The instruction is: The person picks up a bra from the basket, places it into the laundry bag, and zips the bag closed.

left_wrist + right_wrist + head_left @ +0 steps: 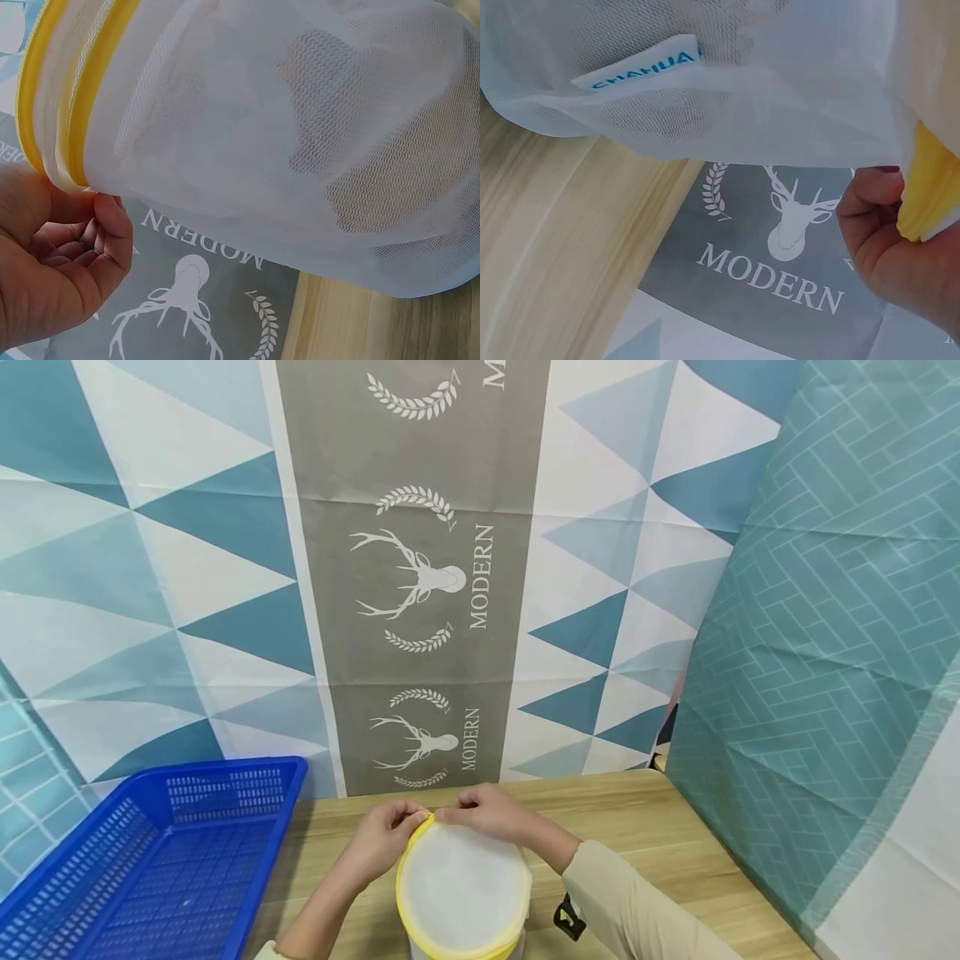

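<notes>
A white mesh laundry bag (pixel 465 889) with a yellow zipper (pixel 105 52) round its top stands upright over the table's front. Its round white lid faces up in the head view. My left hand (pixel 381 842) pinches the yellow edge at the far side, thumb against curled fingers. Right beside it, my right hand (pixel 489 812) pinches the same zipped edge. In the right wrist view a white label (pixel 641 69) with blue letters shows on the bag's side, and yellow zipper tape runs by my thumb. Darker patches show through the mesh of the bag's lower part.
On the left lies a blue plastic basket (pixel 273 852) with slotted walls. A small black item (pixel 570 918) rests on the wooden table (pixel 637 827) near my right sleeve. Patterned sheets (pixel 420 652) hang behind the table and along its right side.
</notes>
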`<state>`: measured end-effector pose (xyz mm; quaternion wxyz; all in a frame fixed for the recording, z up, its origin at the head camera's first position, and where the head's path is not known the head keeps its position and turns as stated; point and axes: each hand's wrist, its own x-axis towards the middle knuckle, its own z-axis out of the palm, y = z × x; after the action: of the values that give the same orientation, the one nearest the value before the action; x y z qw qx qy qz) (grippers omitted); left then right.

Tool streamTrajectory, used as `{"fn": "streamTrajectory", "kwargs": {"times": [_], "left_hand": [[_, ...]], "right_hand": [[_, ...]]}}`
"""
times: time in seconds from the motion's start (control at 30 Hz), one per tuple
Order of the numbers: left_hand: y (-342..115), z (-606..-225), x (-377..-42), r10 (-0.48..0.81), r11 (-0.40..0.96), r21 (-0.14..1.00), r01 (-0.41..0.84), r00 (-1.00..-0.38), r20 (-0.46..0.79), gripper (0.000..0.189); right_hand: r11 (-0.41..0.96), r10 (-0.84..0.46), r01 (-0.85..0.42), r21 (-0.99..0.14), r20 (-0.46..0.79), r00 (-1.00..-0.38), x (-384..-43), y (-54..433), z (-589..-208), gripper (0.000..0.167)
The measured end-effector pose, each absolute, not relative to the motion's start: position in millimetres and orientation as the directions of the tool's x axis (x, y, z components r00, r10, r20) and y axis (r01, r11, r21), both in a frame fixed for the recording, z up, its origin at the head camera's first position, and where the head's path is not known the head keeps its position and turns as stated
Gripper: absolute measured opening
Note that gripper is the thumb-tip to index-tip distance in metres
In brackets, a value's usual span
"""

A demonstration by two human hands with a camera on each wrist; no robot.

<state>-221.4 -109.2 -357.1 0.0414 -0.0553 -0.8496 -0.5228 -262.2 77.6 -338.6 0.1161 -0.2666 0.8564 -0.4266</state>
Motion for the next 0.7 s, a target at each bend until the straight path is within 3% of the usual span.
{"fn": "streamTrajectory", "kwargs": {"times": [0.23,0.7], "left_hand": [[-108.7,-356.4,-222.9,0.063,0.455,0.879,0.146,-0.989,0.132,0.013],[-106.2,-357.3,-223.3,0.057,0.424,0.896,0.132,-0.991,0.119,0.013]], "right_hand": [[0.458,-0.633,-0.363,-0.812,-0.010,-0.774,-264.3,76.3,-336.5,0.023],[0.432,-0.596,-0.342,-0.835,0.021,-0.803,-261.6,80.6,-339.0,0.022]]}}
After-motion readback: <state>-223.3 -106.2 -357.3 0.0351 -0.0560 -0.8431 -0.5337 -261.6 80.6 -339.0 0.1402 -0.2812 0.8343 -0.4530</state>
